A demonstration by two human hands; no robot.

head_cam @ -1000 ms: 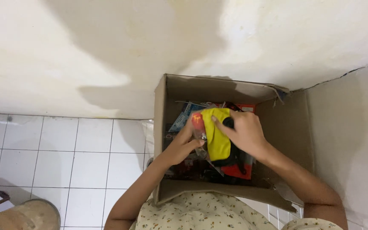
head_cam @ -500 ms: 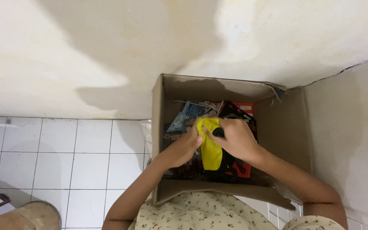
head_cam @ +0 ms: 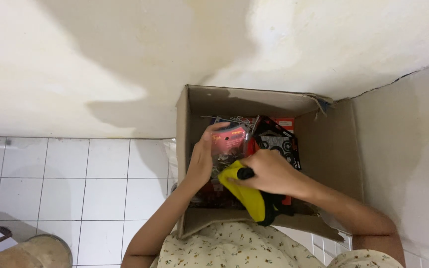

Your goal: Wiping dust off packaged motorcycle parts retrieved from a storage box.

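Since the earlier frame, the yellow thing [head_cam: 244, 194] had slid toward the near wall of the cardboard box [head_cam: 323, 164], and the left hand had reached deeper in. That open box stood on the white tiled floor [head_cam: 75, 173] against the wall [head_cam: 125, 59], packed with dark and red packets [head_cam: 274, 139]. With fingers closed, the right hand [head_cam: 271, 171] gripped the yellow thing over the near side, seemingly holding it aside. Fingers spread, the left hand [head_cam: 204, 156] pressed a clear packet [head_cam: 229, 146].
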